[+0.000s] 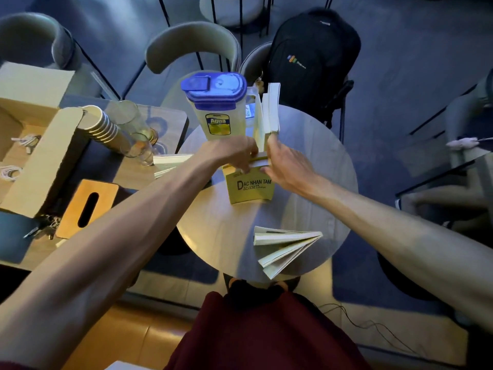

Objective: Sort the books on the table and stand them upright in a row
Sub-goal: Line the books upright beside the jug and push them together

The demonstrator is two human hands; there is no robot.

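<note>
A yellow book (250,186) titled "Dac Nhan Tam" stands near the middle of the round table (221,236). My left hand (234,153) grips its top left edge. My right hand (286,166) holds its top right corner, with fingers reaching up to the white books (270,110) that stand upright behind it, beside the pitcher. A fanned-open book (282,247) stands on the near right of the table. Another pale book (168,162) lies flat at the table's left edge, partly hidden by my left forearm.
A plastic pitcher (216,108) with a blue lid stands at the back of the table. To the left are stacked paper cups (102,126), glasses (138,140), a cardboard box (34,129) and a wooden tissue box (85,206). A black backpack (312,57) rests on a chair behind.
</note>
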